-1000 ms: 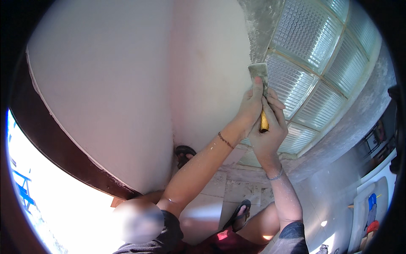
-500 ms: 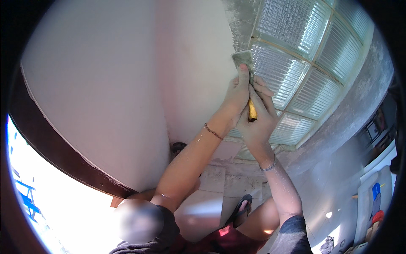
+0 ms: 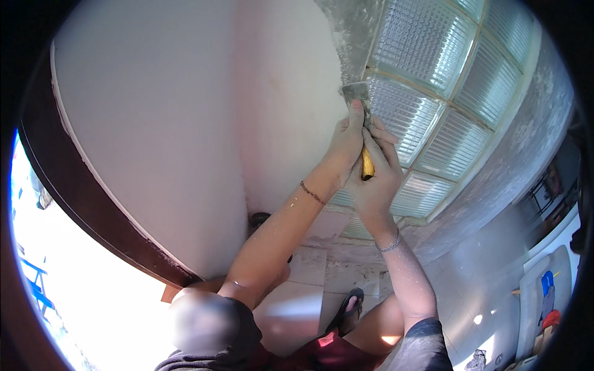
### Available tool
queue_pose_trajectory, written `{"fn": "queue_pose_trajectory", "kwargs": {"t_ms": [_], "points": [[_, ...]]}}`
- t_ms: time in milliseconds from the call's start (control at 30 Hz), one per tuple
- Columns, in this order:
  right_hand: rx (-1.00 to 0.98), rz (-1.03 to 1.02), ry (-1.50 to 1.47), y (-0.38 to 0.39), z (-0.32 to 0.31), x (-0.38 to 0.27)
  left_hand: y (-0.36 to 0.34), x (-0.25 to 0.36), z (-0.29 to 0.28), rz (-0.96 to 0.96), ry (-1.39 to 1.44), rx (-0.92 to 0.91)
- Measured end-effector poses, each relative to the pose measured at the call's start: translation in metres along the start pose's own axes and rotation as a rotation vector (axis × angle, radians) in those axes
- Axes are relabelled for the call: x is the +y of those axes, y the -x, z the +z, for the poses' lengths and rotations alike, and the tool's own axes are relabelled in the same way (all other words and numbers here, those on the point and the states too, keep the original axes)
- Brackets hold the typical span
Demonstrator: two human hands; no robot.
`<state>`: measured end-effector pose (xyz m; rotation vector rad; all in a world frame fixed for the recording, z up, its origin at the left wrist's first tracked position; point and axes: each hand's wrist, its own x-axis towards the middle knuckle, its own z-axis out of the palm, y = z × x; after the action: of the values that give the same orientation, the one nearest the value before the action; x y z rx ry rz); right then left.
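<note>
A scraper with a flat, dusty grey metal blade (image 3: 355, 92) and a yellow handle (image 3: 368, 166) is in both hands. My left hand (image 3: 344, 143) grips it near the blade, thumb laid along the metal. Around the handle my right hand (image 3: 378, 176) is closed, and the handle's butt shows at the palm. The blade lies at the rough grey strip (image 3: 354, 40) between the smooth white wall (image 3: 291, 105) and the glass blocks (image 3: 405, 111). Whether its edge presses on the surface I cannot tell. Pale dust coats both hands and the forearms.
A dark brown frame (image 3: 68, 191) edges the wall on the left, with bright light beyond. Below are pale floor tiles (image 3: 297, 300) and my sandalled foot (image 3: 351, 306). At the lower right stands a pale surface (image 3: 526, 321) holding a blue item (image 3: 547, 283) and a red one (image 3: 551, 318).
The view has shifted a little, so the blade and glass blocks appear slightly lower. Both hands keep their grip on the scraper, with the blade still at the grey strip.
</note>
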<state>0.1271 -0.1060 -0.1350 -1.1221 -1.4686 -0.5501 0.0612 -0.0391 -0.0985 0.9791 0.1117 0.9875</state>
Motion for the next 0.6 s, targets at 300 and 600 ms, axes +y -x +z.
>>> {"fn": "queue_pose_trajectory", "kwargs": {"t_ms": [300,600], "points": [[0.032,0.018,-0.008,0.002,0.007,-0.003,0.000,0.001,-0.005,0.010,-0.045,0.033],[0.071,-0.001,-0.058,0.007,0.016,-0.005,0.003,0.004,-0.013,-0.006,-0.087,0.029]]}}
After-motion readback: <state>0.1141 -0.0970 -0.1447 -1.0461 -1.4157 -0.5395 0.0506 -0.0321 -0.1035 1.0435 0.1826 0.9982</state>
